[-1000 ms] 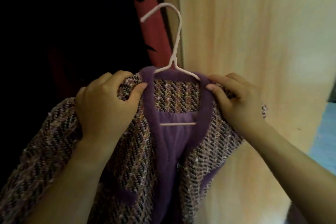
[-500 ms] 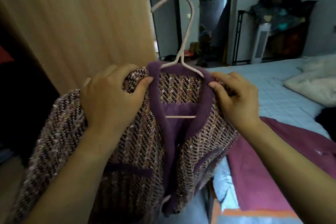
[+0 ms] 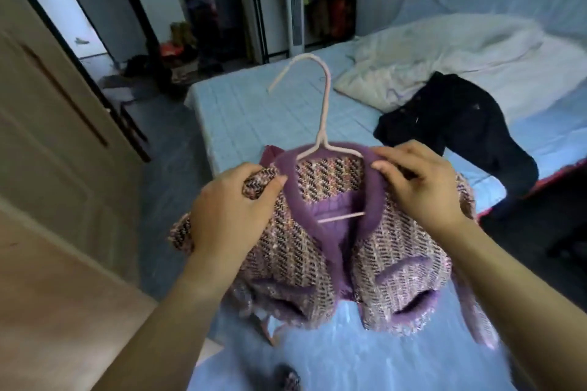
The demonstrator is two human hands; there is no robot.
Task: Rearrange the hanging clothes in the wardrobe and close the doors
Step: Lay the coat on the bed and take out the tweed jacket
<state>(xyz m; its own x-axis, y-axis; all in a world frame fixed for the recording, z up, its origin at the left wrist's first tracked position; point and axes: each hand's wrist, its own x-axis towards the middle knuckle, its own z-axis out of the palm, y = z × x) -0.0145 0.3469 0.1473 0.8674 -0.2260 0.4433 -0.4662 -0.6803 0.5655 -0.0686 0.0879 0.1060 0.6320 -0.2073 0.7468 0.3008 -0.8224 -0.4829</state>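
Observation:
A purple tweed jacket (image 3: 374,260) with a purple collar hangs on a pale pink hanger (image 3: 324,105), held out over the near end of the bed (image 3: 270,111). My left hand (image 3: 235,209) grips the jacket's left shoulder, thumb pressed by the collar. My right hand (image 3: 419,184) pinches the right shoulder at the collar edge. The hanger's hook points up and left, free of any rail. The wardrobe's wooden door (image 3: 47,143) stands at the left; the inside of the wardrobe is out of view.
A black garment (image 3: 460,124) and a white duvet (image 3: 444,51) lie on the bed. A white tower fan (image 3: 294,19), a dark rack of clothes and an open doorway are at the back. Grey floor (image 3: 168,187) runs between wardrobe and bed.
My view has swung right from the dark wardrobe and its door to the bed. Both hands keep the same grip, and the jacket on its hanger has come away from the wardrobe and lower.

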